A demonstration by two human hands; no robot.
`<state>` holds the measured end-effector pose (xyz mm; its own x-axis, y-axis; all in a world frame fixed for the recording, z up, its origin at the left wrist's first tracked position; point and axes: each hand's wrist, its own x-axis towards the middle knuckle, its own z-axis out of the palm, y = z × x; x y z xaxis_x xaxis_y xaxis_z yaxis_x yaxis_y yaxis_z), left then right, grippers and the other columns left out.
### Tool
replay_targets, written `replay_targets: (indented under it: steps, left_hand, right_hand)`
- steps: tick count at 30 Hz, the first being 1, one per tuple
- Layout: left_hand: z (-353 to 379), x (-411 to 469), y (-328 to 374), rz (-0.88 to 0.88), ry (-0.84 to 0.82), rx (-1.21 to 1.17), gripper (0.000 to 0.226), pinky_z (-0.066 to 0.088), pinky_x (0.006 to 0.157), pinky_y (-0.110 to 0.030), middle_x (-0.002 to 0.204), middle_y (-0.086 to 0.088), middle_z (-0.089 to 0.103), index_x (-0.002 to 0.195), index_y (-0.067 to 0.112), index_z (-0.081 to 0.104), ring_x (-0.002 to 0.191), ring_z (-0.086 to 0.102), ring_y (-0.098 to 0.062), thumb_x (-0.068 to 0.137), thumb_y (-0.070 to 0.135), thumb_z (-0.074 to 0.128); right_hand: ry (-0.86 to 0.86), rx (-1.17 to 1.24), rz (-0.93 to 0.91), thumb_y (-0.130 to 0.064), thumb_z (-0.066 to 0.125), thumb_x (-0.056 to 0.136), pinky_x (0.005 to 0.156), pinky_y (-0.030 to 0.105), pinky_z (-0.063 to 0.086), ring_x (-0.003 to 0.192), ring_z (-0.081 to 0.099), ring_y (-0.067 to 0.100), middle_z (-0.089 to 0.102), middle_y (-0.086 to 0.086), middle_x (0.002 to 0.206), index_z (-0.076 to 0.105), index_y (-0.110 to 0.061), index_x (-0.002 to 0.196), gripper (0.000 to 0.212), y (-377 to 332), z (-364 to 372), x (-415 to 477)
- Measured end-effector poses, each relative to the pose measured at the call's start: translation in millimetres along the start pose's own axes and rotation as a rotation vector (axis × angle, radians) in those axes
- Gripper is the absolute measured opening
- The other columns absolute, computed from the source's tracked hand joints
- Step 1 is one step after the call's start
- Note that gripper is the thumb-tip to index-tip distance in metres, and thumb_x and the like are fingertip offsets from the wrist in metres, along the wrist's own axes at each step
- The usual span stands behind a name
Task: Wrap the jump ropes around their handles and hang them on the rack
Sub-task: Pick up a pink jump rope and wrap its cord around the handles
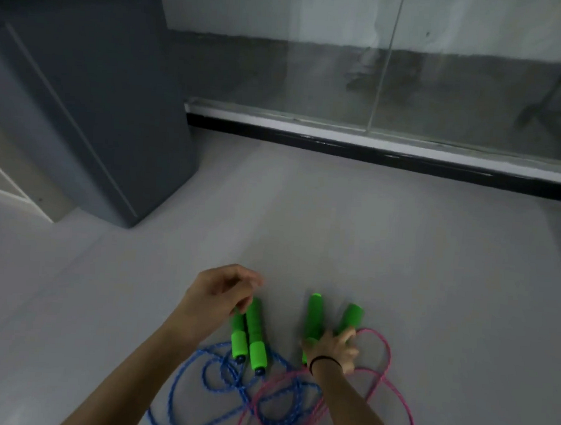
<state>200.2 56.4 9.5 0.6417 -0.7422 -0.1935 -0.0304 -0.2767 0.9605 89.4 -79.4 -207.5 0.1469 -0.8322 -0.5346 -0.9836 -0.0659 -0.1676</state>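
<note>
Hands, left [221,294] and right [333,347], grip green handles [253,329].

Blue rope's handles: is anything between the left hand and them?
Nothing visible does. The left hand grips the blue rope's handles at their top ends, on the floor.

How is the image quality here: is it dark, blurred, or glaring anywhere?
Head view: the light is dim, flat and grey, with no hard shadows; the whole frame is soft; motion blur smears the fingertips of the left hand at the green handles; hazy reflections veil the glass panel.
</note>
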Motion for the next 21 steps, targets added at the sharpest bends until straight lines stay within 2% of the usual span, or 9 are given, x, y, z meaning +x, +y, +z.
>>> replay_targets:
  steps: [2,6,9,12,13,15,17,19,21]
  left_hand:
    - [0,0,-2,-0.01,-0.001,0.006,0.015,0.035,0.047,-0.016,0.046,0.004,0.048,0.082,0.0,0.068,0.043,0.042,-0.006,0.088,0.0,0.053]
    - [4,1,-4,-0.014,-0.013,0.031,0.017,0.035,0.05,-0.018,0.045,0.005,0.049,0.081,0.005,0.069,0.043,0.043,-0.006,0.088,0.002,0.054]
    - [14,3,0,0.006,-0.057,0.045,0.018,0.035,0.049,-0.017,0.046,0.005,0.05,0.078,0.007,0.068,0.044,0.044,-0.007,0.088,0.001,0.054]
    - [25,3,4,0.033,-0.092,0.006,0.017,0.04,0.052,-0.015,0.055,0.0,0.055,0.079,0.01,0.069,0.052,0.05,-0.011,0.087,0.001,0.056]
    - [28,3,6,0.054,-0.109,0.012,0.016,0.044,0.057,-0.014,0.064,-0.003,0.061,0.082,0.013,0.069,0.059,0.056,-0.012,0.086,0.002,0.058]
    - [29,5,12,0.105,-0.167,0.088,0.019,0.047,0.079,-0.016,0.091,0.003,0.069,0.094,0.022,0.068,0.085,0.064,-0.006,0.082,0.007,0.065]
    - [29,10,24,0.203,-0.22,0.238,0.035,0.039,0.096,-0.016,0.114,0.013,0.063,0.107,0.034,0.062,0.109,0.055,0.003,0.075,0.023,0.073]
    - [28,15,49,0.32,-0.267,0.373,0.059,0.028,0.105,-0.012,0.131,0.017,0.05,0.117,0.043,0.051,0.124,0.04,0.006,0.061,0.044,0.071]
    - [27,17,85,0.339,-0.339,0.529,0.084,0.016,0.115,-0.02,0.142,0.018,0.033,0.129,0.042,0.04,0.135,0.022,0.003,0.051,0.053,0.066]
  right_hand:
    - [-0.004,0.05,0.045,-0.046,0.055,0.084,0.09,0.042,0.051,0.119,0.038,0.033,0.012,0.011,0.141,0.046,-0.017,0.127,0.053,3,1,4]
    - [-0.034,0.097,0.04,-0.043,0.068,0.072,0.095,0.043,0.047,0.117,0.042,0.032,0.028,0.01,0.129,0.049,-0.015,0.12,0.059,13,-4,-2]
    - [0.001,0.198,-0.137,-0.035,0.066,0.073,0.095,0.043,0.046,0.114,0.047,0.036,0.036,0.014,0.123,0.041,-0.011,0.119,0.058,15,-15,-12]
    - [0.02,0.338,-0.357,-0.026,0.068,0.071,0.086,0.037,0.048,0.104,0.054,0.034,0.042,0.012,0.117,0.039,-0.009,0.115,0.055,8,-43,-28]
    - [0.009,0.402,-0.418,-0.022,0.067,0.071,0.079,0.034,0.047,0.101,0.055,0.033,0.045,0.011,0.114,0.039,-0.01,0.111,0.05,4,-57,-34]
    - [-0.034,0.481,-0.517,-0.016,0.065,0.073,0.064,0.026,0.04,0.092,0.055,0.027,0.051,0.007,0.102,0.037,-0.014,0.1,0.039,-3,-92,-50]
    - [-0.114,0.498,-0.575,-0.017,0.066,0.073,0.058,0.025,0.04,0.082,0.055,0.022,0.055,0.005,0.093,0.035,-0.017,0.097,0.039,-6,-134,-66]
    - [-0.239,0.47,-0.616,-0.017,0.07,0.07,0.065,0.031,0.047,0.075,0.058,0.021,0.058,0.008,0.091,0.037,-0.017,0.099,0.043,-6,-183,-85]
    - [-0.363,0.371,-0.662,-0.016,0.071,0.07,0.065,0.031,0.049,0.07,0.059,0.018,0.059,0.008,0.095,0.038,-0.017,0.102,0.046,-6,-240,-112]
